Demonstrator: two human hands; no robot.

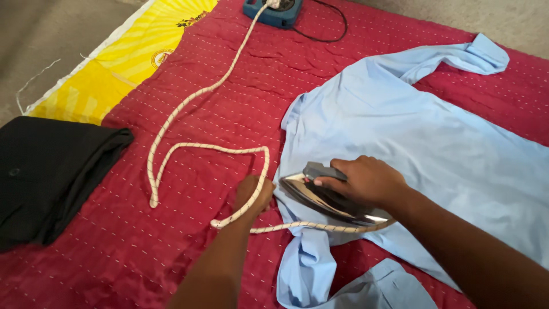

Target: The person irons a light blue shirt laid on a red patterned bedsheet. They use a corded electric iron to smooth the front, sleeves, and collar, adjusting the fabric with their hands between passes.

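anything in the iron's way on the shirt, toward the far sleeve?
Nothing visible. The right hand grips the iron at the near edge of the blue shirt, and the cloth beyond lies bare up to the sleeve. The cord trails off to the side, where the left hand holds it clear of the shirt.

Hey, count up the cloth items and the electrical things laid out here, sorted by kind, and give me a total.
Light blue shirt: 1
Folded black garment: 1
Red quilted cover: 1
Yellow cloth: 1
Metal iron, under the right hand: 1
Braided iron cord, touched by the left hand: 1
Blue power socket box: 1
Total: 7
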